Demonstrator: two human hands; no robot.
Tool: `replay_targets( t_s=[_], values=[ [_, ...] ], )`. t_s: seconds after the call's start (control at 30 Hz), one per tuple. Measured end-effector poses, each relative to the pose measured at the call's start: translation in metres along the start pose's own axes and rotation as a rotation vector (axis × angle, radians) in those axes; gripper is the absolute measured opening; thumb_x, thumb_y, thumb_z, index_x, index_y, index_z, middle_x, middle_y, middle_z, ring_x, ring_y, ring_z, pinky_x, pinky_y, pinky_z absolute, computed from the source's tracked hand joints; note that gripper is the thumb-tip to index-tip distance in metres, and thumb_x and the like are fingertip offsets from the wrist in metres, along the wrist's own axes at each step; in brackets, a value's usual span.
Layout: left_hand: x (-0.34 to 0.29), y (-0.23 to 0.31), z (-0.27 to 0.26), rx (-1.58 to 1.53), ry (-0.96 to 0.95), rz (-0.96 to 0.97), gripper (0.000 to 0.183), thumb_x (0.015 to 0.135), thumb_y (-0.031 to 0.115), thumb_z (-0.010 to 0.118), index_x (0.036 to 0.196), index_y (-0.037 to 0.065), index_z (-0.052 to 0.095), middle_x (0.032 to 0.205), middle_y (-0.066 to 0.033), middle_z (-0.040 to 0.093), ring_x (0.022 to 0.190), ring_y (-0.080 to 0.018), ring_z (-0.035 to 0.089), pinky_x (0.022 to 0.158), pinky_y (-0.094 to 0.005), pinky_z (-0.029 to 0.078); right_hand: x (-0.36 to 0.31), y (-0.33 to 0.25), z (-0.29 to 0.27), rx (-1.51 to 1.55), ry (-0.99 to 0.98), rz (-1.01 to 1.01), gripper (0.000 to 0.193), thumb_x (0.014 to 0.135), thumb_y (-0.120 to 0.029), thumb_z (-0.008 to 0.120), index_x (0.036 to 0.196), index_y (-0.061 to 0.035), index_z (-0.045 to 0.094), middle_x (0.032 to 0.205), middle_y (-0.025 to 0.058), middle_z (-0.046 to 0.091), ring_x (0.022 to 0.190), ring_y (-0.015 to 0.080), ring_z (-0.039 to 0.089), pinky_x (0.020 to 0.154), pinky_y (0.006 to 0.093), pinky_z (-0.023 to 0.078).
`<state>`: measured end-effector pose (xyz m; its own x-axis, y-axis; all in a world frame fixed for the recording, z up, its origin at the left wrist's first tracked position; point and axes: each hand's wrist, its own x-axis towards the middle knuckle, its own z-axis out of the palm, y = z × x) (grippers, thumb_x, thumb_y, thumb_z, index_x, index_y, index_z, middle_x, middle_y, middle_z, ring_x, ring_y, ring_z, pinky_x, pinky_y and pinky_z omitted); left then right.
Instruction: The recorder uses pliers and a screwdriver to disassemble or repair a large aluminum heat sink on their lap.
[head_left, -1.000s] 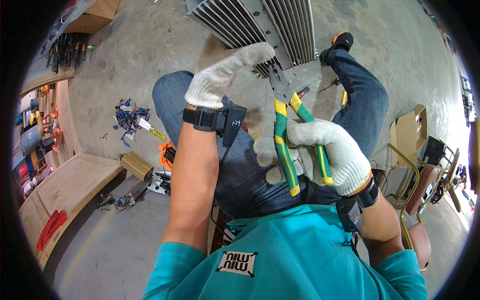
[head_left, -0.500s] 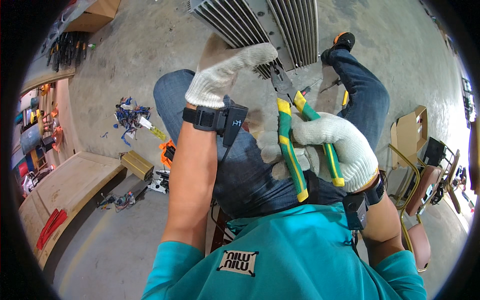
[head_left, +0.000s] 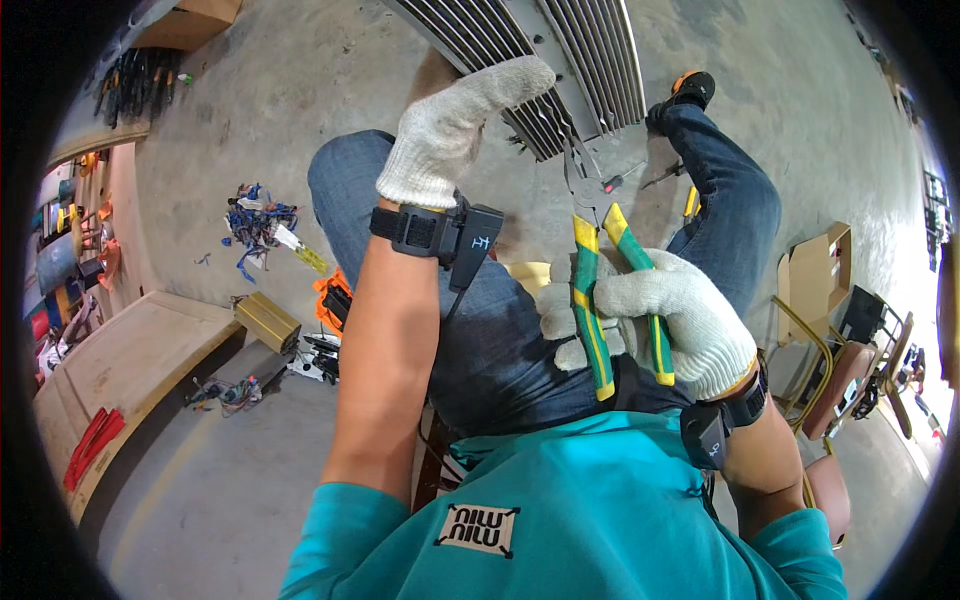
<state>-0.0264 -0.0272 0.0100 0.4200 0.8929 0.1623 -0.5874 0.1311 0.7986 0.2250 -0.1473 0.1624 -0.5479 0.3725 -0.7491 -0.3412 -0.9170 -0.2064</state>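
A grey finned metal housing (head_left: 575, 95), like a heat sink, stands tilted at the top of the view. My gloved left hand (head_left: 440, 135) holds its near left side, the thumb laid across the fins and the other fingers mostly hidden. In my gloved right hand (head_left: 685, 310) are pliers (head_left: 587, 270) with green and yellow handles, which are parted. The metal jaws of the pliers reach up to the housing's lower edge, by the ends of the fins. Whether the jaws grip a fin I cannot tell.
Beyond the pliers a small red-handled tool (head_left: 612, 185) lies on the floor. Left are a heap of wires (head_left: 258, 225), a gold metal box (head_left: 266, 322) and a wooden board (head_left: 150, 340) with red gloves or cloth (head_left: 95, 445). A cardboard box (head_left: 815, 275) and chairs (head_left: 845, 385) stand right.
The handles of the pliers have come closer together, and the jaws have shifted slightly right and down. The housing has tilted a little, with my left hand moving slightly along it.
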Motion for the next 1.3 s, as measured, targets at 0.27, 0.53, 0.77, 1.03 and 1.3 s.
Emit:
replay_targets(
  t_s=[0.27, 0.53, 0.77, 1.03, 1.3],
  values=[
    [0.006, 0.0, -0.003, -0.027, -0.024, 0.013, 0.035, 0.109, 0.024, 0.064, 0.136, 0.003, 0.073, 0.136, -0.0125, 0.076, 0.13, -0.0243, 0.07, 0.115, -0.0376, 0.053, -0.001, -0.004, 0.002, -0.06, 0.048, -0.015, 0.044, 0.099, -0.009, 0.069, 0.136, 0.0125, 0.06, 0.116, 0.0204, 0.075, 0.101, 0.0317, 0.078, 0.093, 0.0488, 0.067],
    [0.009, 0.001, -0.002, 0.003, 0.001, -0.012, 0.035, 0.107, 0.025, 0.066, 0.133, 0.003, 0.075, 0.133, -0.0121, 0.077, 0.126, -0.0248, 0.072, 0.113, -0.0369, 0.054, -0.001, -0.01, 0.001, -0.121, 0.091, 0.002, 0.04, 0.098, -0.008, 0.07, 0.13, 0.0136, 0.061, 0.116, 0.0243, 0.076, 0.098, 0.0324, 0.079, 0.092, 0.0493, 0.068],
    [0.0, -0.015, -0.03, 0.236, 0.23, -0.101, 0.036, 0.108, 0.026, 0.064, 0.132, 0.002, 0.075, 0.133, -0.0143, 0.077, 0.127, -0.026, 0.072, 0.114, -0.0381, 0.055, -0.004, -0.011, 0.006, -0.116, 0.055, -0.025, 0.044, 0.099, -0.011, 0.069, 0.134, 0.0131, 0.061, 0.117, 0.0207, 0.075, 0.102, 0.0299, 0.078, 0.092, 0.0477, 0.068],
    [-0.003, -0.017, -0.037, 0.13, 0.167, -0.095, 0.035, 0.106, 0.026, 0.067, 0.129, 0.001, 0.077, 0.132, -0.0165, 0.077, 0.127, -0.0278, 0.072, 0.112, -0.0407, 0.057, -0.005, -0.015, 0.004, -0.053, 0.011, -0.013, 0.044, 0.1, -0.009, 0.069, 0.137, 0.0112, 0.059, 0.117, 0.0215, 0.074, 0.103, 0.0325, 0.077, 0.093, 0.0525, 0.067],
    [0.006, 0.002, -0.006, -0.017, -0.043, -0.046, 0.038, 0.104, 0.028, 0.07, 0.129, 0.0, 0.076, 0.134, -0.0179, 0.076, 0.129, -0.0289, 0.071, 0.114, -0.0418, 0.057, -0.006, -0.012, 0.002, 0.037, -0.036, 0.001, 0.046, 0.1, -0.008, 0.069, 0.14, 0.0111, 0.057, 0.12, 0.0223, 0.073, 0.104, 0.0336, 0.077, 0.095, 0.0557, 0.066]
  ],
)
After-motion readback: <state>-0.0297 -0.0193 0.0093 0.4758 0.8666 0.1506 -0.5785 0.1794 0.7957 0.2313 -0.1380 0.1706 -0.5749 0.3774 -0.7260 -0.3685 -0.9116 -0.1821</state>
